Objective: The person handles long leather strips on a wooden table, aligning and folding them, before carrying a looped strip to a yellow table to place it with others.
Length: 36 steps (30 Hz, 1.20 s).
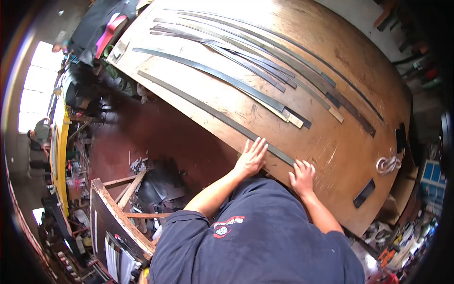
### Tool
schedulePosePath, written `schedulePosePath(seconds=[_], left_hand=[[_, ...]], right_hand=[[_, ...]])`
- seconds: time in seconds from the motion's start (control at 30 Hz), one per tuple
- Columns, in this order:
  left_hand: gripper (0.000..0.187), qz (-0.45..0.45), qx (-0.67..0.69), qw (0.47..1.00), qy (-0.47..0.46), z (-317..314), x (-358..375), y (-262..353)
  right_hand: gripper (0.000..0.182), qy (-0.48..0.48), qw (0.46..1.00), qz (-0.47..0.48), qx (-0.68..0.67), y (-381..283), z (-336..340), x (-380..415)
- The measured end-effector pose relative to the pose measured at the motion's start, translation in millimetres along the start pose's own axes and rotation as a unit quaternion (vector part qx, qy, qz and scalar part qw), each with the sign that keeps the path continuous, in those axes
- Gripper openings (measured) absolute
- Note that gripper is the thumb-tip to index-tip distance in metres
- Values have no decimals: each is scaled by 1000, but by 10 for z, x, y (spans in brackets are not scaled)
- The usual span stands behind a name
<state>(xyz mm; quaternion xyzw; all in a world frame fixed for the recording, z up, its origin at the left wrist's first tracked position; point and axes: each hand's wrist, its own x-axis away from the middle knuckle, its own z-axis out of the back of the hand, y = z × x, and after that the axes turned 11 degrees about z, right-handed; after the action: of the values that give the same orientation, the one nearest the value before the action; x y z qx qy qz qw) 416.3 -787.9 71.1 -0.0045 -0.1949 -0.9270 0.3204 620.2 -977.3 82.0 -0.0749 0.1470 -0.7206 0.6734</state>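
Observation:
A long, narrow, dark strip (203,108) lies flat along the near edge of the wooden table (331,208). My left hand (252,158) rests on the strip a little short of its right end, fingers stretched out and slightly apart. At that right end is my right hand (303,176), fingers spread and a little bent, with the fingertips beside the tip of the strip. Farther over the tabletop, a wider dark strip (203,67) runs roughly alongside, its end by a pale piece (295,120).
Several more long strips lie across the far half of the table. To the right are a black rectangular object (364,193) and a coiled white cord (388,164). A wooden frame (111,213) stands at lower left, near dark scraps (163,184). Another person (41,132) is far left.

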Motion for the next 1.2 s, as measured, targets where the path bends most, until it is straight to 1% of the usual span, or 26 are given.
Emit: schedulePosePath(seconds=[0.03, 0.1, 0.17, 0.23, 0.27, 0.3, 0.33, 0.37, 0.43, 0.47, 0.5, 0.57, 0.6, 0.63, 0.7, 0.77, 0.83, 0.87, 0.9, 0.97, 1.0, 1.03, 1.1, 1.17, 1.2], left_hand=[[71, -4, 4, 1000, 1, -47, -6, 91], [72, -23, -4, 1000, 4, -81, -50, 292], [73, -43, 8, 999, 7, -148, -126, 469], [73, -67, 1, 998, 20, -322, -223, 609], [72, -79, -3, 997, 21, -370, -252, 647], [72, -91, -7, 996, 22, -412, -271, 667], [72, -78, -14, 997, -4, -383, -268, 673], [74, -94, -30, 995, -9, -376, -269, 625], [76, -104, -34, 993, -36, -327, -265, 530], [78, -99, -34, 993, -53, -244, -261, 464], [79, -104, -35, 993, -46, -185, -262, 342], [82, -67, -16, 997, -40, -60, -270, 64], [86, -48, -33, 998, -33, -2, -282, -107], [87, -32, -36, 999, -20, 56, -281, -301], [87, -4, -47, 999, -13, 209, -308, -733], [89, 32, -78, 996, -29, 411, -344, -1191], [94, 75, -86, 993, -23, 550, -394, -1698], [95, 94, -84, 992, -20, 642, -420, -1956], [96, 113, -82, 990, -17, 734, -450, -2225], [97, 150, -98, 984, -8, 909, -517, -2781], [97, 165, -94, 982, -7, 1001, -560, -3055], [97, 193, -103, 976, -22, 1143, -604, -3281], [96, 236, -110, 966, -6, 1329, -690, -3782], [91, 295, -143, 945, 15, 1488, -747, -4276], [89, 334, -202, 921, -20, 1595, -794, -4475]], right_hand=[[46, -5, 999, -38, -19, 95, 101, 110], [54, 29, 998, -52, 2, 228, 163, 252], [65, 25, 1000, -3, -13, 214, 180, 165], [79, -40, 999, 25, -21, 172, 51, 75], [82, -48, 997, 44, -34, 159, -29, 49], [84, -56, 995, 64, -47, 165, -108, 39], [88, -77, 995, 57, -17, 183, -215, 91], [88, -71, 995, 62, -18, 200, -233, 153], [89, -110, 993, 42, 27, 261, -254, 209], [92, -137, 990, 12, 26, 274, -249, 247], [92, -135, 991, 13, 24, 276, -243, 293], [94, -154, 987, -38, 28, 285, -219, 376], [96, -126, 991, -27, 44, 310, -265, 442], [96, -127, 990, -28, 45, 299, -274, 452], [96, -128, 988, -60, 65, 227, -262, 438], [96, -143, 984, -73, 76, 176, -280, 423], [94, -154, 979, -105, 80, 96, -219, 375], [91, -172, 974, -133, 61, 25, -130, 299], [91, -175, 973, -132, 64, -24, -82, 239], [89, -221, 955, -191, 61, -114, -26, 158], [89, -229, 950, -203, 67, -152, -8, 105], [89, -240, 944, -216, 73, -199, 19, 61], [89, -252, 937, -232, 72, -295, 93, -64], [90, -294, 914, -267, 86, -353, 155, -200], [90, -311, 903, -283, 88, -393, 192, -276]])
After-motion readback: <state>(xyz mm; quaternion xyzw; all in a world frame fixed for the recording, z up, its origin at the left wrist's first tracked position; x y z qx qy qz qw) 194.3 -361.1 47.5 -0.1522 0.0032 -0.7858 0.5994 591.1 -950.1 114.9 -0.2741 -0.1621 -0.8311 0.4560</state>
